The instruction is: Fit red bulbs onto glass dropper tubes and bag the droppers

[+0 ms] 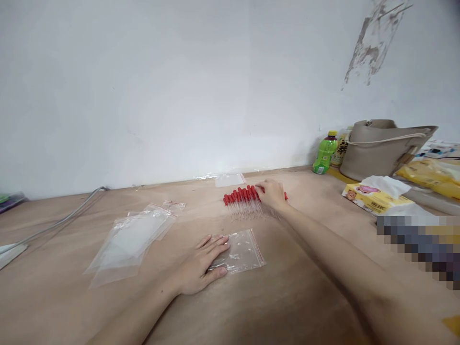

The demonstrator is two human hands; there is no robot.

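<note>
A clear zip bag (pixel 240 250) with a red seal line lies flat near the middle of the table. My left hand (pixel 201 266) rests on its left part, fingers spread. Behind the bag, several glass droppers with red rubber bulbs (pixel 240 195) lie side by side in a row. My right hand (pixel 271 194) reaches over the right part of this row, its fingertips at the red bulbs. Its fingers are curled together, and whatever they may pinch is too small to make out.
More clear bags (pixel 131 242) lie spread at the left, and a white packet (pixel 230 180) lies by the wall. A grey cable (pixel 77 209) runs at far left. At right stand a green bottle (pixel 325 153), a beige bag (pixel 377 148) and a tissue pack (pixel 373 196).
</note>
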